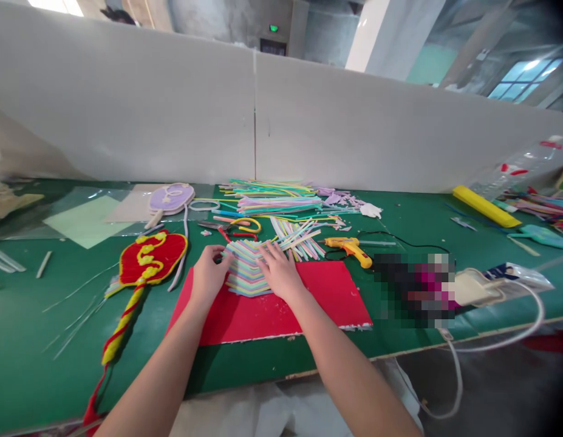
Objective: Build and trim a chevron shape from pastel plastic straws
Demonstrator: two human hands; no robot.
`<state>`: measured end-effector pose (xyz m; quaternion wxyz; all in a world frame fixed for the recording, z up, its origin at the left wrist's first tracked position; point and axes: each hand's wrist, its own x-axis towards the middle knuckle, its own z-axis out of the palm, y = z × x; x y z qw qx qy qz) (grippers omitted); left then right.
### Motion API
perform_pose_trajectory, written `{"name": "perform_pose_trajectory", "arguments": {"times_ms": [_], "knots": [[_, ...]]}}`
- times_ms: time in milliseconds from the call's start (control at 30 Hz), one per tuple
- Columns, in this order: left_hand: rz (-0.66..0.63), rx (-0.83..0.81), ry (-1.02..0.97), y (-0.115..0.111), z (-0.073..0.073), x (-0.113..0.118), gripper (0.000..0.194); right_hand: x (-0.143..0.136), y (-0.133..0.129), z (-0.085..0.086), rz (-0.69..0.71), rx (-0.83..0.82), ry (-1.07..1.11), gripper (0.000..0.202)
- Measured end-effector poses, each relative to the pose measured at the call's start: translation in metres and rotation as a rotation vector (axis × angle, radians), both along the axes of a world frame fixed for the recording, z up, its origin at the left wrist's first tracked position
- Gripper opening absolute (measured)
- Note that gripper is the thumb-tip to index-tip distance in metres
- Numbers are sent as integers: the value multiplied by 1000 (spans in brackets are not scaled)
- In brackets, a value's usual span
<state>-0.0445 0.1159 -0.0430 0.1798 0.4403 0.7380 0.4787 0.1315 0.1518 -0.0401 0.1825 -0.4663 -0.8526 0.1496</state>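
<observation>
A pastel piece of zigzag-striped strips (247, 280), which look like pipe cleaners laid side by side, lies on a red board (327, 291). My left hand (212, 272) has its thumb and index finger pinched together at the piece's left edge. With fingers stretched out, my right hand (280, 271) lies flat on the right side of the piece. Just beyond it are scissors (251, 227) with red and yellow handles and a crossed pile of short pastel strips (302, 238). My fingertips partly cover the piece's edges.
A yellow glue gun (354, 247) lies right of the board. On the left are a red and yellow fan (151, 258) and a lilac fan (172, 198). Bundled pastel strips (276, 203) lie near the grey partition (172, 115). A blurred patch (413, 288) hides something at right.
</observation>
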Motion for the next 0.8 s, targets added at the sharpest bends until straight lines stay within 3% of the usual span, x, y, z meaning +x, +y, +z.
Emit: {"name": "perform_pose_trajectory", "arguments": {"times_ms": [133,300,433,533,667,733,800], "knots": [[-34,91,-281,0,7,4,31,1,1,6,-63,53,134,40],[-56,223,-552,-3,17,5,36,9,5,15,-187,284,479,30],[-1,332,-750,-4,20,0,41,21,13,18,-408,327,802,27],[-3,392,-835,-2,19,-2,41,27,23,17,-500,45,983,36],[-58,387,-866,-1,18,0,40,25,30,15,-297,-596,1176,47],[-91,365,-860,-2,19,4,41,22,29,15,-201,-700,1189,46],[-123,339,-860,-2,22,8,47,20,27,14,-189,-699,1193,42]]}}
